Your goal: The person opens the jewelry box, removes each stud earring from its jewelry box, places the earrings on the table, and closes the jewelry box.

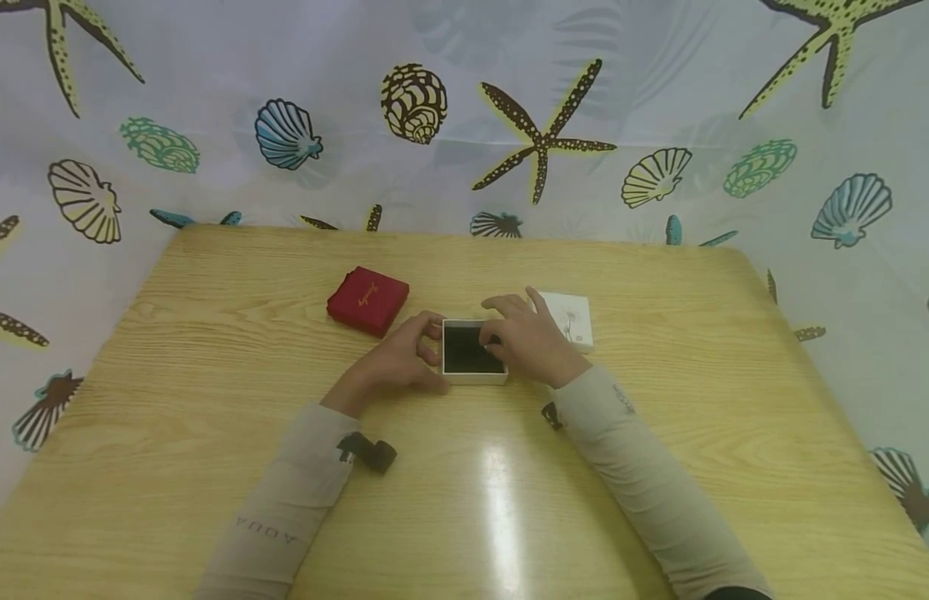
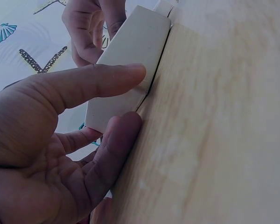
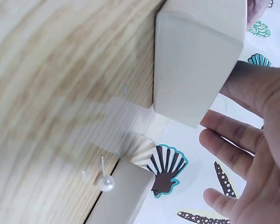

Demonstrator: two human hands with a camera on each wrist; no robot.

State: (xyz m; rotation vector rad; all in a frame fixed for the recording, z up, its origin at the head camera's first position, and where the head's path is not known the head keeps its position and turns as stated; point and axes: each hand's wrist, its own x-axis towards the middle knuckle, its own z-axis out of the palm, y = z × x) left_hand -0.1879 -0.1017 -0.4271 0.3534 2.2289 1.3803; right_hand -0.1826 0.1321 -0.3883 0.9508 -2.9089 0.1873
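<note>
We've got the white box (image 1: 475, 380) flat on the surface (image 1: 734, 375), approx. mid, open top up, w/ a black insert (image 1: 461, 354) inside. Our L hand (image 1: 397, 358) grasps its L end, thumb on one wall, fingertips round the other side. Our R hand (image 1: 531, 342) is over the box's R end, thumb & index dipping inside, other fingers spread loosely; can't tell if it's pinching anything. White lid (image 1: 580, 319), flower print up, lies just R of & beyond R hand. A pearl stud (image 3: 106, 183) lies by the lid, seen from R wrist. Red box (image 1: 368, 300), gold lettering, sits beyond L hand, apart from white box.
</note>
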